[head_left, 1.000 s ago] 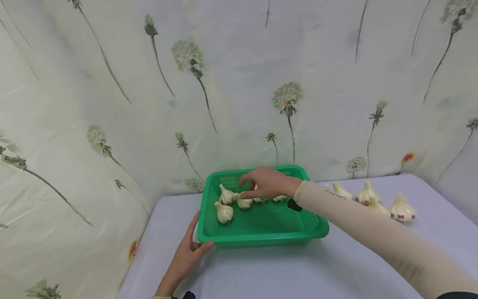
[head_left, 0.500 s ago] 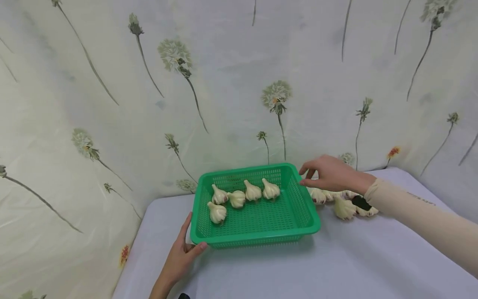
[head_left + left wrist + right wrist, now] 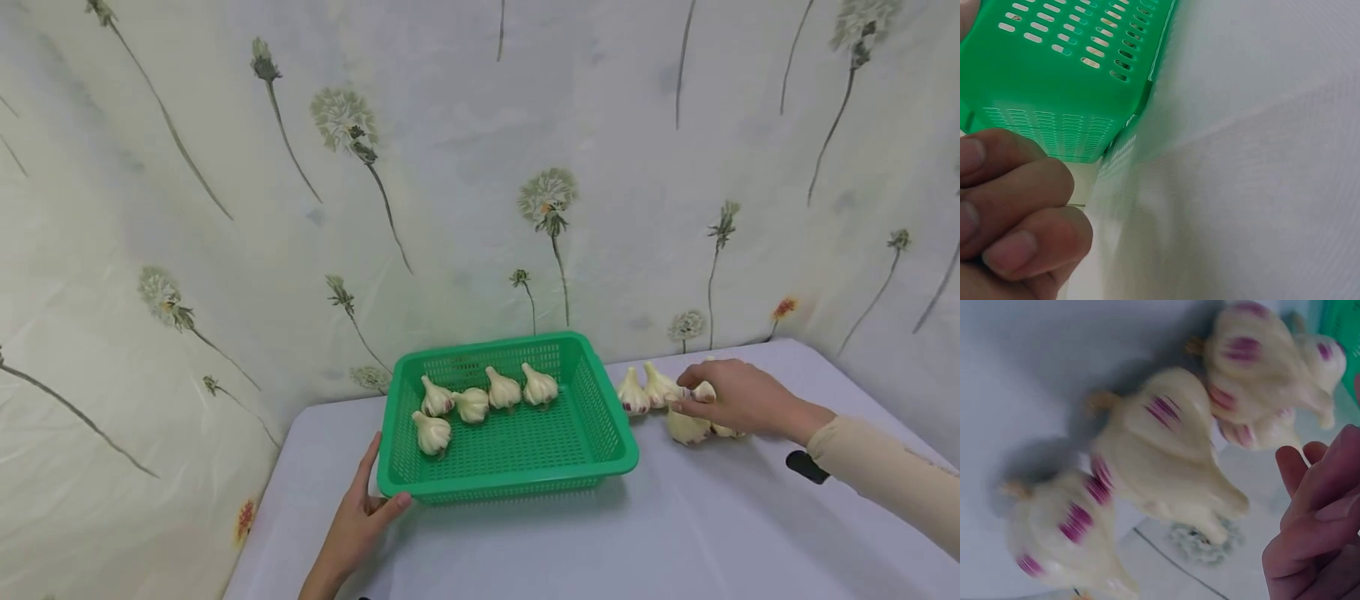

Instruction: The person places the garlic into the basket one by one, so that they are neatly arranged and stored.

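A green plastic basket (image 3: 517, 482) with slotted walls stands on the table, with several garlic bulbs (image 3: 503, 388) grouped along its back and left. At its front left corner my left hand (image 3: 358, 521) holds the rim between thumb and index finger. The left wrist view shows the other fingers (image 3: 1029, 219) of that hand curled beside the basket wall. Right of the basket, my right hand (image 3: 738, 396) is over a cluster of garlic bulbs (image 3: 633, 393), partly hiding them. In the right wrist view its fingers are bent, holding nothing, close to purple-streaked garlic bulbs (image 3: 1154, 444).
A pale cloth covers the table (image 3: 525, 550). Behind it hangs a curtain (image 3: 465, 167) printed with dandelions, close to the table's back edge and the basket's rear wall.
My right hand has moved from inside the basket, over its right rim, to the garlic bulbs on the table. My left hand keeps its place at the corner. The view has shifted slightly.
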A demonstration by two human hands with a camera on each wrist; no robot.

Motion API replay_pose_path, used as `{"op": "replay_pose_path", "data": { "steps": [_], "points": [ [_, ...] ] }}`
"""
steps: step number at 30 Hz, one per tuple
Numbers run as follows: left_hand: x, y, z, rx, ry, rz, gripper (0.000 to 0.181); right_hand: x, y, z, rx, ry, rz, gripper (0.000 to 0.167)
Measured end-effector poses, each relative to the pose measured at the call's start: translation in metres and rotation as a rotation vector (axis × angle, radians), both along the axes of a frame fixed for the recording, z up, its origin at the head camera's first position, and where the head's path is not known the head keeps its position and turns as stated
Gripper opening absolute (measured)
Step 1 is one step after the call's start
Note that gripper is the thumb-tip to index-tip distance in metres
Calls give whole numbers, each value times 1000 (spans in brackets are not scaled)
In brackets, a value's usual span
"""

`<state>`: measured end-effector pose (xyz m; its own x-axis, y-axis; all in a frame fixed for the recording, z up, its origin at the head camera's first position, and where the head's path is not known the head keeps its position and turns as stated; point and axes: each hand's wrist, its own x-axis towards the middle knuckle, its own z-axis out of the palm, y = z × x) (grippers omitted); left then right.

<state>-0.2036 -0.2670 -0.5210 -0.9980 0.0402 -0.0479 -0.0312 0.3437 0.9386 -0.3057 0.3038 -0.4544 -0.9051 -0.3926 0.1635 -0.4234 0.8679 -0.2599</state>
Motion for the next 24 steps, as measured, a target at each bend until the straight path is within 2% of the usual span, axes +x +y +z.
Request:
{"op": "replay_pose_path", "data": {
  "steps": [3, 8, 14, 24],
  "points": [
    [1, -1, 0, 8, 6, -2, 99, 4, 0, -14, 13, -1, 9, 48],
    [1, -2, -1, 14, 17, -11, 99, 10, 2, -31, 68, 68, 5, 50],
    [-1, -1, -3, 7, 20, -13, 98, 11, 7, -39, 108, 129, 29, 58],
    [-1, -2, -4, 19, 28, -18, 99, 12, 12, -50, 95, 140, 51, 71]
  ]
}}
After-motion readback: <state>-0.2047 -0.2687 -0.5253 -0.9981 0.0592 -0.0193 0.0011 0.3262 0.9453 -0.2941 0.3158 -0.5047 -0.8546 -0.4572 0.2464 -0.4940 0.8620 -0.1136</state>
